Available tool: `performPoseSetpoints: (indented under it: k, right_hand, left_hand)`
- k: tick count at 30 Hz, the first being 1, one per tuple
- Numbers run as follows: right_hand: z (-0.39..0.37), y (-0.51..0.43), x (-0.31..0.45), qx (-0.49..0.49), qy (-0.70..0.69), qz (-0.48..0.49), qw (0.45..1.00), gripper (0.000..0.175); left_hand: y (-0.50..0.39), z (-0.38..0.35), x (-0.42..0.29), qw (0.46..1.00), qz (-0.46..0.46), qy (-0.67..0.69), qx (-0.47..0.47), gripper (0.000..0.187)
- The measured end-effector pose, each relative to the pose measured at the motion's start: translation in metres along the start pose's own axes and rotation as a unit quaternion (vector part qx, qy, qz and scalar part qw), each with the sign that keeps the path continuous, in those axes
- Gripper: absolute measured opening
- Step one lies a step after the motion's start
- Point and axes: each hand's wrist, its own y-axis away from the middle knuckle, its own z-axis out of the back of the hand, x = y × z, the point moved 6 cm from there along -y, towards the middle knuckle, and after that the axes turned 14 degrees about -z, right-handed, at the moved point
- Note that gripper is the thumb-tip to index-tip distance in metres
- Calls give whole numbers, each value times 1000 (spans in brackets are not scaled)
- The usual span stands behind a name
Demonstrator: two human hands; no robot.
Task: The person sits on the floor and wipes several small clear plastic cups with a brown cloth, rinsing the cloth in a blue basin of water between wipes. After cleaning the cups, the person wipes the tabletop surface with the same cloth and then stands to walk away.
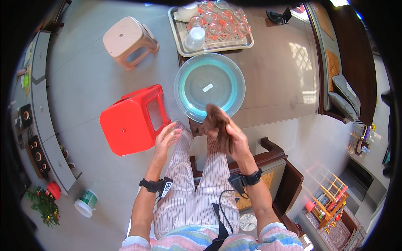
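A crumpled brown cloth (219, 125) is gripped in my right hand (239, 142), just at the near rim of a basin. That round, clear blue-tinted plastic basin (234, 67) has a small white label on its bottom; whether it holds water I cannot tell. My left hand (166, 138) is raised with fingers apart and nothing in it, near the red stool's edge. Beyond the basin lies a rectangular tray (213, 50). It bears several clear glasses (214, 29) with red tints, a stack of clear plastic cups (195, 38) and a whitish jug-like item (187, 12).
To the left stand a red plastic stool (122, 125) and a beige plastic stool (121, 36). A white and green bucket (86, 202) is at lower left. A dark wooden chair (285, 185) is behind my right arm; a wooden sofa with cushions (345, 94) lines the right.
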Motion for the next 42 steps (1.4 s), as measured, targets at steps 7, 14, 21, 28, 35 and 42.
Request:
performPoseSetpoints:
  k: [7,14,21,28,35,42]
  right_hand:
    - [21,-76,26,-213,404,90,885,53]
    - [55,-94,31,-308,588,87,743,54]
    - [57,-110,11,-270,818,28,507,64]
    - [65,-126,7,-294,824,22,483,71]
    - [62,-122,37,-292,691,35,661,54]
    - [58,-136,38,-336,723,85,597,34]
  left_hand:
    - [-54,-61,-41,983,-157,-93,25,37]
    - [-93,-104,-42,854,-283,-436,38,54]
    - [-114,-124,-12,751,-223,-613,105,76]
    - [-131,-127,11,671,-135,-717,136,85]
    - [-131,-124,-4,725,-202,-655,69,91]
    - [-135,-114,-19,814,-189,-546,-58,81]
